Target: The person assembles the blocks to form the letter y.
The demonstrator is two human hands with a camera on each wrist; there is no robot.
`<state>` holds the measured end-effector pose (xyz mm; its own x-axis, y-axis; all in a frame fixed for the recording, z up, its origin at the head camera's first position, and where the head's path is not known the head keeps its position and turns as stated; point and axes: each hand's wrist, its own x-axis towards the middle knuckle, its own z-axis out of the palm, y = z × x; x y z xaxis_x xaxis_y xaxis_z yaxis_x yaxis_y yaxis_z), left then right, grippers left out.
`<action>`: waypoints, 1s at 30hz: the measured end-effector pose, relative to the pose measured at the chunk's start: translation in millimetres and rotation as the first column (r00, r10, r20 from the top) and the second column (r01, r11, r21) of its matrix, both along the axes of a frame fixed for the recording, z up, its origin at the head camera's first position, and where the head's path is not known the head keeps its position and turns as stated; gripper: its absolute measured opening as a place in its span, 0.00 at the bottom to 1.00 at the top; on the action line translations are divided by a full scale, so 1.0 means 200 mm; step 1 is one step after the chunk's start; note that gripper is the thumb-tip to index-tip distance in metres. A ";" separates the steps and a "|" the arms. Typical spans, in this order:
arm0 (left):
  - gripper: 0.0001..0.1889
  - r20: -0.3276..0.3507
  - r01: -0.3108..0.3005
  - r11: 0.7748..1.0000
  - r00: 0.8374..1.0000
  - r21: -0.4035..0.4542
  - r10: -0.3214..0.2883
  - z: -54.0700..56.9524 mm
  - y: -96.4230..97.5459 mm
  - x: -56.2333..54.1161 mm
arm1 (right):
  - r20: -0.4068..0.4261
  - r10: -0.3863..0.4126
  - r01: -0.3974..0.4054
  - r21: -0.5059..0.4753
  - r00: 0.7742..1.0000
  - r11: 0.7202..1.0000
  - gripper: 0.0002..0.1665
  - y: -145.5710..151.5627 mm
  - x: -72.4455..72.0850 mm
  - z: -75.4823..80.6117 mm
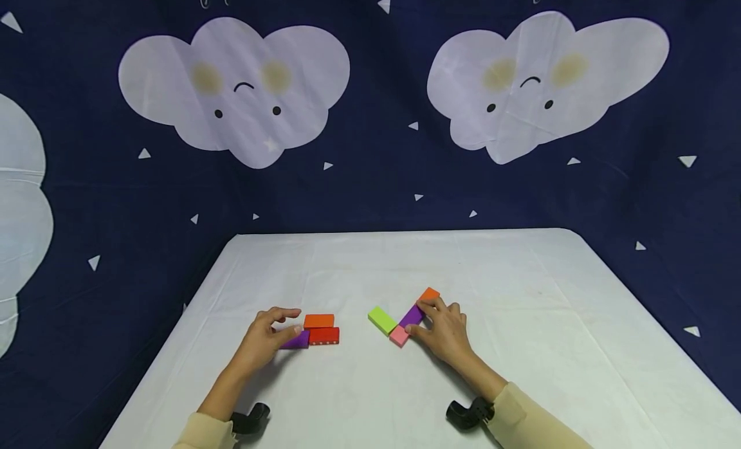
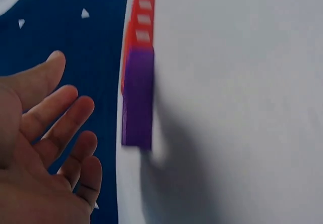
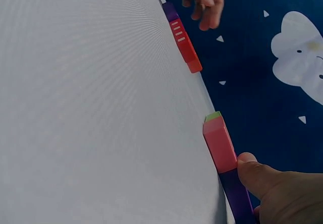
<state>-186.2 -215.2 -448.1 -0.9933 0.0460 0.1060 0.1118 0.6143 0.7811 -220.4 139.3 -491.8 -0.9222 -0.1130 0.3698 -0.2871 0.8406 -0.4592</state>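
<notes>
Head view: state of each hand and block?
Red block, unheld.
Left purple block, abutting red.
Left orange block, beside red.
Green block, unheld.
Pink block, against green.
Right purple block, partly covered by hand.
Right orange block, likewise.
Left hand, relaxed, holding nothing.
Right hand, touching blocks.

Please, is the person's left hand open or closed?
Open: in the left wrist view, the left hand is apart from the purple block, fingers loose.

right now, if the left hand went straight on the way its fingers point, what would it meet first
Most likely the orange block next to the red block, just beyond the fingertips of the left hand. Height is unclear, so it might pass over.
</notes>
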 end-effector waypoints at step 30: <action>0.17 -0.006 0.119 0.988 0.993 -0.103 -0.120 -0.13 -0.18 -0.01 | 0.007 -0.003 0.003 0.003 1.000 1.000 0.36 0.00 0.00 0.00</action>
<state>-187.3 -251.6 -474.3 -0.9787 0.1756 0.1062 0.1980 0.6726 0.7130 -219.9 138.8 -492.4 -0.9251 -0.1115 0.3629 -0.2815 0.8429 -0.4586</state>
